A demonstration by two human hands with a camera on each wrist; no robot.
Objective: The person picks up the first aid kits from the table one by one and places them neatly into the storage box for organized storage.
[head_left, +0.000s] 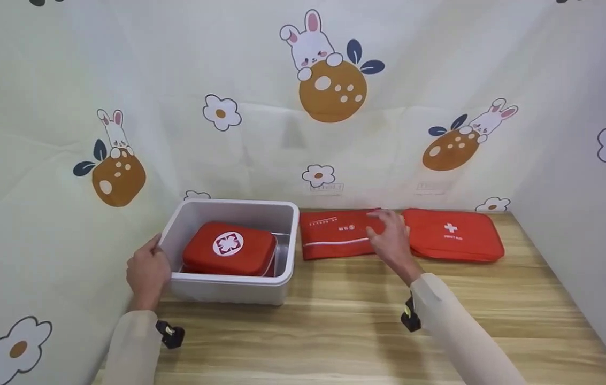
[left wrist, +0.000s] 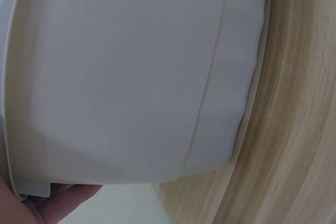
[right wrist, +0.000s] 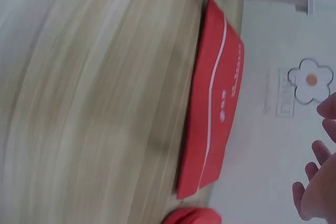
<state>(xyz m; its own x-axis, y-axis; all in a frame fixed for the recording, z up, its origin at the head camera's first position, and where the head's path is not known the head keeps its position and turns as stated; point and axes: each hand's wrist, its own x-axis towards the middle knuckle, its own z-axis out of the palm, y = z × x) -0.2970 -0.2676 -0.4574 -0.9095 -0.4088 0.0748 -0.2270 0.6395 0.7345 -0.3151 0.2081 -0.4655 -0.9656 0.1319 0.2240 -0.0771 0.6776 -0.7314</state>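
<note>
My left hand [head_left: 148, 269] grips the left rim of a light grey plastic bin [head_left: 228, 293]. In the left wrist view its fingers [left wrist: 65, 204] curl under the rim beside the bin's wall [left wrist: 121, 77]. Inside the bin sits a red zip case [head_left: 198, 247] with a white round emblem, tilted over something silvery that is mostly hidden. Over the right end of a flat red pouch [head_left: 329, 232] with a white stripe hovers my right hand [head_left: 392, 243], fingers spread and holding nothing. The right wrist view shows that hand [right wrist: 320, 187] apart from the pouch [right wrist: 202, 114].
A red first aid bag [head_left: 463, 243] with a white cross lies right of the pouch, against the back. A wood-grain table [head_left: 335, 331] extends in front. Cloth walls [head_left: 260, 144] with rabbit and flower prints enclose the back and both sides.
</note>
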